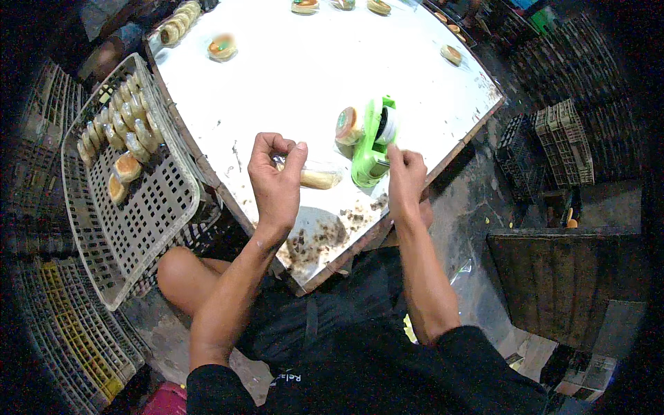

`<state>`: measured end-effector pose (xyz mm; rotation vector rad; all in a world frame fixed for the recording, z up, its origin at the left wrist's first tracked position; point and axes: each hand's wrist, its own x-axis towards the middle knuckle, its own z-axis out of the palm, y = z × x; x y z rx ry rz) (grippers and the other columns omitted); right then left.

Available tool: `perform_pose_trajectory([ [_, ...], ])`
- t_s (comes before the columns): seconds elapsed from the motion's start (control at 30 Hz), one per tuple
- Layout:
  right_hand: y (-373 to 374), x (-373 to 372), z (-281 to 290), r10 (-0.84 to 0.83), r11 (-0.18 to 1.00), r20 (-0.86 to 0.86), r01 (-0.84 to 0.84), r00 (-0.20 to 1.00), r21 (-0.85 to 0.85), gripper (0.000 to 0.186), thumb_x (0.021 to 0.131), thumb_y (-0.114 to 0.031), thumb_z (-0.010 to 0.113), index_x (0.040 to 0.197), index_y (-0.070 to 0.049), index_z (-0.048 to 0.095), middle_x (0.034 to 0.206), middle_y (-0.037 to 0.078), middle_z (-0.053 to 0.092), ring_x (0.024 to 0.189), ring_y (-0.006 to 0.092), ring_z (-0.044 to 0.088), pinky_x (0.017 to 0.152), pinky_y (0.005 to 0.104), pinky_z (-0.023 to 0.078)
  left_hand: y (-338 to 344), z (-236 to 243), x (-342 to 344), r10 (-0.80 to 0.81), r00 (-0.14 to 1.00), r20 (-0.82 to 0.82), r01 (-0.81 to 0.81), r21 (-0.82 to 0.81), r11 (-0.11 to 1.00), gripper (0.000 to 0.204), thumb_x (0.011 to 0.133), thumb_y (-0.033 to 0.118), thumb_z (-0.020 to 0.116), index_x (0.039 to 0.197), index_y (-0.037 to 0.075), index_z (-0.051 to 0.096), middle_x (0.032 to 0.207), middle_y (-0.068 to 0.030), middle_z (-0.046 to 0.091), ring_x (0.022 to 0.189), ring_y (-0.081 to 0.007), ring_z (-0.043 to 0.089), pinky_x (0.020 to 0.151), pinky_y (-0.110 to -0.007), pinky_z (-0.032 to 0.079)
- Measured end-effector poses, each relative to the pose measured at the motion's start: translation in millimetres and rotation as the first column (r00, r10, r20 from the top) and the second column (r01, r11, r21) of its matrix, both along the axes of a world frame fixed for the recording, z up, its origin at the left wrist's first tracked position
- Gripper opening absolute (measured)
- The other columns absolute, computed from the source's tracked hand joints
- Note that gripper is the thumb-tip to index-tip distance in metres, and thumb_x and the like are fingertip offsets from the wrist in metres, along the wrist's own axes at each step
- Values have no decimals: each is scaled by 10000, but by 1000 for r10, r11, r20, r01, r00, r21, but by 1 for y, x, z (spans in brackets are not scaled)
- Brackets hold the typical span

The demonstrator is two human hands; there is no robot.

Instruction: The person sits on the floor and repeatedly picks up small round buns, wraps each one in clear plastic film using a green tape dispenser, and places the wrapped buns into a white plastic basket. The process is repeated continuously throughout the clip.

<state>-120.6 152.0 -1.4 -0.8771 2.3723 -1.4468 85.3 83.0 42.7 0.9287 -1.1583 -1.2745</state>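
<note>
The left hand [275, 181] is pinching a plastic-wrapped bun [319, 178]; the right hand [408, 178] is curling beside a green tape dispenser [366, 162]; whether it is gripping anything, I cannot tell.

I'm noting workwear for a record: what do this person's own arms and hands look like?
The left hand and right hand are ungloved. Both forearms are uncovered; the black short sleeves end near the elbows.
</note>
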Motion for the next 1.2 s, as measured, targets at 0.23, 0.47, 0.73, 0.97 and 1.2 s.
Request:
perform_pose_trajectory([
  [0.23,17,81,10,209,974,527,-226,824,-34,323,969,-330,618,882,-21,658,812,22,571,799,119,533,757,263,428,-10,-25,10,63,994,90,-72,104,992,166,880,61,649,868,34,485,826,-18,506,808,-119,492,767,-285,440],
  [0.47,-11,121,27,456,841,112,-386,883,-379,378,874,-90,656,1221,-29,519,1048,102,537,970,194,529,853,339,465,9,-15,6,35,985,170,-23,-73,997,173,848,40,651,852,28,479,750,-28,499,739,-124,497,689,-294,450],
  [0.73,-21,82,43,494,869,667,-287,557,-404,422,919,-124,599,1304,-50,442,1165,113,544,1047,203,555,899,336,484,-27,6,2,-200,892,-405,352,346,870,193,879,74,695,1005,10,563,906,-58,621,863,-141,607,789,-280,502],
  [0.97,-73,-2,64,370,906,261,-284,892,-315,275,969,-183,597,1173,-6,546,1144,93,597,1064,181,591,928,313,450,-91,-52,-71,-408,874,264,372,176,911,603,879,311,732,1275,-99,537,1204,-202,632,1123,-255,607,988,-358,468],
  [1.2,-186,-83,42,600,799,34,-601,799,17,469,954,-386,599,1150,40,628,1063,125,657,1007,202,596,934,359,447,-88,-27,-76,-396,917,50,366,293,883,553,937,334,661,1258,-101,546,1180,-185,641,1094,-229,614,984,-348,464],
])
